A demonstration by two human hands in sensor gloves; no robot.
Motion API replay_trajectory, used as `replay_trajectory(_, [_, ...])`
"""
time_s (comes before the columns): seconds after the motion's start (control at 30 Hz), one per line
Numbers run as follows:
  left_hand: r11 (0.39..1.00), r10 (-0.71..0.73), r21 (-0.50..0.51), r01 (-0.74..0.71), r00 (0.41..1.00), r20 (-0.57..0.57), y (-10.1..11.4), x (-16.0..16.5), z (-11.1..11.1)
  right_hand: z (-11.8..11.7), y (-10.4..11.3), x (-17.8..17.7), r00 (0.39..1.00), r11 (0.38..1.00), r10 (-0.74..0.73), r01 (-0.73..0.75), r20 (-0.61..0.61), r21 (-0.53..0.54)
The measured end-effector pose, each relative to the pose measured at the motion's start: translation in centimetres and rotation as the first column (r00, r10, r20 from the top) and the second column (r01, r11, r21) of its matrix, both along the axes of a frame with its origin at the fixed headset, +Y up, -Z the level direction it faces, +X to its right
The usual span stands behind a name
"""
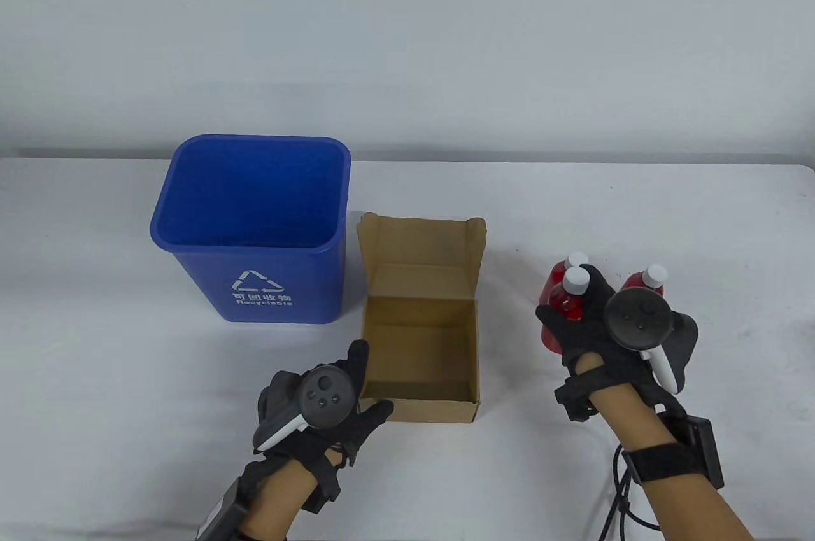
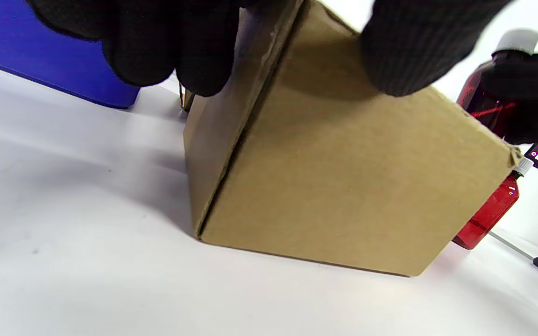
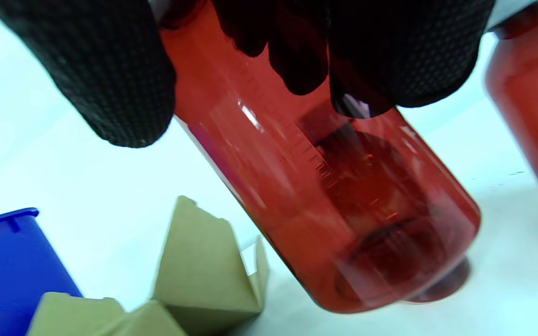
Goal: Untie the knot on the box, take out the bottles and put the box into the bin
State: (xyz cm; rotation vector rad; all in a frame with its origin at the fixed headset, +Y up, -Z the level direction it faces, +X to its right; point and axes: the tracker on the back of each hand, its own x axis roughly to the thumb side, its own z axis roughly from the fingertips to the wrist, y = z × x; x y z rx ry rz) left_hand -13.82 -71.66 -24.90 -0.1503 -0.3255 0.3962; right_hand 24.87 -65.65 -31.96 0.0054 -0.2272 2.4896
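From my remote seat I saw a white table [image 1: 127, 344]. On it stood a blue plastic recycling bin [image 1: 255, 229], just beside an open brown cardboard box [image 1: 420, 337]. Right of the box stood red translucent bottles with white caps [image 1: 646, 283].

three red bottles [image 1: 566, 299], one cardboard box [image 1: 420, 337], one blue bin [image 1: 255, 229]

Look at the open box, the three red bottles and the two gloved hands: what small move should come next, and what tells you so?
Probably the right hand sets its red bottle on the table beside the other two and lets go. The box looks empty, lid open, steadied by the left hand, with the blue bin waiting beside it.
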Motion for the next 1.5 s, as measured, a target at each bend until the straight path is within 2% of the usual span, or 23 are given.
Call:
replay_trajectory(0.17, [1.0,0.0,0.0,0.0,1.0,0.002,0.0,0.0,0.0,-0.2,-3.5,2.0,0.998,1.0,-0.017,0.016,0.059,0.017])
replay_trajectory(0.27, [1.0,0.002,-0.002,-0.002,1.0,0.001,0.0,0.0,0.0,-0.6,-5.1,2.4,0.997,0.999,-0.047,0.047,0.055,0.005])
replay_trajectory(0.5, [1.0,0.005,-0.004,-0.005,1.0,-0.003,-0.1,0.0,0.0,-1.0,-8.0,2.5,0.998,0.999,-0.026,0.028,0.055,-0.028])
replay_trajectory(0.6, [1.0,0.005,-0.004,-0.005,1.0,-0.005,0.0,-0.1,0.0,-0.8,-8.4,2.5,0.998,1.0,-0.025,0.026,0.051,-0.007])
replay_trajectory(0.77, [1.0,0.004,-0.003,-0.004,1.0,-0.007,-0.1,-0.1,0.1,-0.2,-7.6,2.5,0.999,0.999,-0.031,0.029,0.043,0.04])
replay_trajectory(0.97, [1.0,0.0,-0.001,0.0,1.0,-0.007,-0.1,-0.1,0.1,1.8,-3.6,2.9,0.996,0.981,-0.086,0.082,0.015,0.177])
replay_trajectory(1.2, [1.0,-0.006,0.003,0.006,1.0,-0.008,0.0,0.0,0.1,4.9,-0.2,0.9,0.997,0.948,-0.014,0.039,-0.081,0.316])
replay_trajectory(1.5, [1.0,-0.01,0.008,0.01,1.0,-0.008,0.0,0.0,0.1,6.8,0.5,-4.2,0.97,0.913,0.179,-0.102,-0.164,0.394])
